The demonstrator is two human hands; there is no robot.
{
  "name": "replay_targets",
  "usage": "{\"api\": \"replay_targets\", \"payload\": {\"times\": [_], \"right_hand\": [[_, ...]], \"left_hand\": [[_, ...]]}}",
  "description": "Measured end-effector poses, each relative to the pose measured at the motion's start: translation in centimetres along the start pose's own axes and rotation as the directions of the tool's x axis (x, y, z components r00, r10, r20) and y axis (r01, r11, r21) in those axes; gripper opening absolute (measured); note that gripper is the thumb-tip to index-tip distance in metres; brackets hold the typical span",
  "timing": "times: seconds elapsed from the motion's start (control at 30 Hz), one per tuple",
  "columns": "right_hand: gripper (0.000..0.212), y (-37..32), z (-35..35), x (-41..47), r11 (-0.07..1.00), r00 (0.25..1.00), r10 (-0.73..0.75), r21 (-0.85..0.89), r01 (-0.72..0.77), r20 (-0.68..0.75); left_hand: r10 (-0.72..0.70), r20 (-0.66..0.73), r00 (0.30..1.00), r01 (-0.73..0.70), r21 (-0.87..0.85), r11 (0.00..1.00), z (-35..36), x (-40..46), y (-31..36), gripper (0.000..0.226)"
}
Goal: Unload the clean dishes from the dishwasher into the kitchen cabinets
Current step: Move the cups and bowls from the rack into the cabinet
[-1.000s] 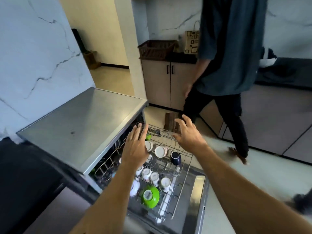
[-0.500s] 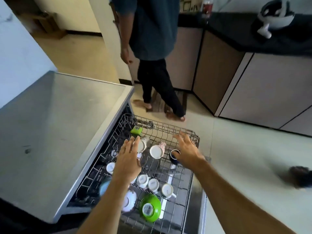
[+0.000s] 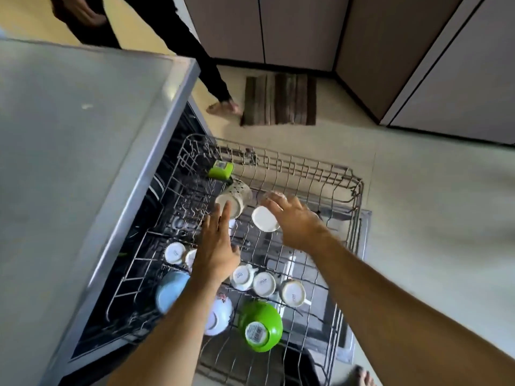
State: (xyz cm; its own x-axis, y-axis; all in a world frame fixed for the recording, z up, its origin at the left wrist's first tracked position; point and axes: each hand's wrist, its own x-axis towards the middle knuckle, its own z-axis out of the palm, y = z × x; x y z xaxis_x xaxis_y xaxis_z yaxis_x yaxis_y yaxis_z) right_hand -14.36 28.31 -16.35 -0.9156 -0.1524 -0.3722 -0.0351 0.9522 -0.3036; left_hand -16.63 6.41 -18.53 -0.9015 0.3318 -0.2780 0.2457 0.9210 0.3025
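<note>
The dishwasher's wire rack (image 3: 354, 190) is pulled out over the open door. It holds a speckled mug (image 3: 235, 197), a white-bottomed mug (image 3: 264, 218), several small white cups (image 3: 263, 284), a green bowl (image 3: 260, 325), a light blue bowl (image 3: 170, 289), a white bowl (image 3: 220, 316) and a green cup (image 3: 220, 170). My left hand (image 3: 217, 243) hovers with straight fingers, its fingertips at the speckled mug. My right hand (image 3: 292, 218) reaches over the white-bottomed mug, fingers spread and holding nothing.
The dishwasher's steel top (image 3: 69, 149) fills the left. Another person's leg and bare foot (image 3: 223, 107) stand beside a brown floor mat (image 3: 278, 98). Closed lower cabinets (image 3: 292, 29) line the far side. My own foot (image 3: 362, 376) shows at the bottom edge.
My view has tilted down over the rack. Both hands have moved forward and lower, toward the two mugs at the far end. The other person has stepped away to the left.
</note>
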Motion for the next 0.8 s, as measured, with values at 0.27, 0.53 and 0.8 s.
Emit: {"api": "replay_targets", "payload": {"times": [0.27, 0.53, 0.8], "right_hand": [[0.095, 1.7, 1.1, 6.3, 0.977, 0.987, -0.107, -0.17, 0.127, 0.123], [0.091, 1.7, 1.6, 8.9, 0.975, 0.973, -0.218, -0.02, 0.22, 0.08], [0.098, 3.3, 1.6, 6.3, 0.951, 0.989, -0.145, 0.277, 0.135, 0.017]], "left_hand": [[-0.205, -0.077, 0.976, 0.201, -0.053, 0.978, 2.1, 6.9, -1.7, 0.119], [-0.195, -0.117, 0.974, 0.185, -0.088, 0.979, 2.8, 9.8, -1.6, 0.127], [-0.275, -0.167, 0.947, 0.215, -0.306, 0.927, 1.9, 10.6, 0.0, 0.099]]}}
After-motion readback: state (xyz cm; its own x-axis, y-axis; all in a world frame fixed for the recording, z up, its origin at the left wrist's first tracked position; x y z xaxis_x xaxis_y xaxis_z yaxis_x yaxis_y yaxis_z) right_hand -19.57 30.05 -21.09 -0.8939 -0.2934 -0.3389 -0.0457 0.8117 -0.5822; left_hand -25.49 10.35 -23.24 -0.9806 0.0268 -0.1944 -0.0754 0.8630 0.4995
